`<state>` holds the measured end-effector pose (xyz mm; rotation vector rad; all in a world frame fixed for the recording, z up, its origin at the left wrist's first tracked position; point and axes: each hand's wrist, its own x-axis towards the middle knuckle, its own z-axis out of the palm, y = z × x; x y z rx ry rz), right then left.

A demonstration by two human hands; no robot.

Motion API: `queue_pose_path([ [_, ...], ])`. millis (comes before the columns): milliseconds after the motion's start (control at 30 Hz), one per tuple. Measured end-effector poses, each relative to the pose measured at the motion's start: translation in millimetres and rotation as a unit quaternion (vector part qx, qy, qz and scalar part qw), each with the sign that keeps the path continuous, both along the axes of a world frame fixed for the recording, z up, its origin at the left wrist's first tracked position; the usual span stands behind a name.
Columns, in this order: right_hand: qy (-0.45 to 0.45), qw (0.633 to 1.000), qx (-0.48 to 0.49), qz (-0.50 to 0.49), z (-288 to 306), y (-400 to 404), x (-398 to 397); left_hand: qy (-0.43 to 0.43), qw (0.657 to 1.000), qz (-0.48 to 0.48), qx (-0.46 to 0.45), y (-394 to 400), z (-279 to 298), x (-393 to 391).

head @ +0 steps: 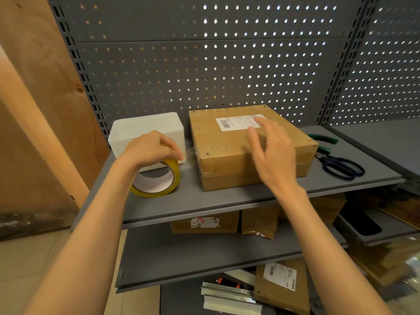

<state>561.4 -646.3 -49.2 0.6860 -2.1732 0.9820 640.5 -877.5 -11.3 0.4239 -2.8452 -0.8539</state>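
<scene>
The yellow tape roll (174, 177) stands tilted on edge on the shelf (227, 201), just left of the cardboard box (222, 146). The cardboard box is brown, closed and flat, with a white label (236, 122) on top.

A grey metal shelf (227, 201) stands against a far grey wall panel (204, 64) full of little holes, with light shining through. A brown wooden board (34, 87) leans at the left.

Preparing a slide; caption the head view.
Left hand grips a yellow tape roll; open right hand reaches over the brown cardboard box on a grey metal shelf.
</scene>
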Motion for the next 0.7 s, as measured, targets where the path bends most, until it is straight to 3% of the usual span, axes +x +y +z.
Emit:
queue_pose_path([
  [100, 0.010, 0.994, -0.058, -0.097, 2, 31, -17, -0.005, 1.000, 0.000, -0.005, 2, 0, 0],
  [300, -0.099, 0.961, -0.115, -0.231, -11, 83, -41, -0.006, 1.000, -0.003, 0.001, 0, 0, 0],
  [500, -0.240, 0.916, 0.026, -0.322, -26, 109, -57, -0.013, 1.000, -0.003, -0.011, 0, -1, -3],
  [700, -0.269, 0.896, 0.106, -0.335, -28, 115, -63, -0.017, 1.000, -0.003, -0.023, 4, 0, -4],
])
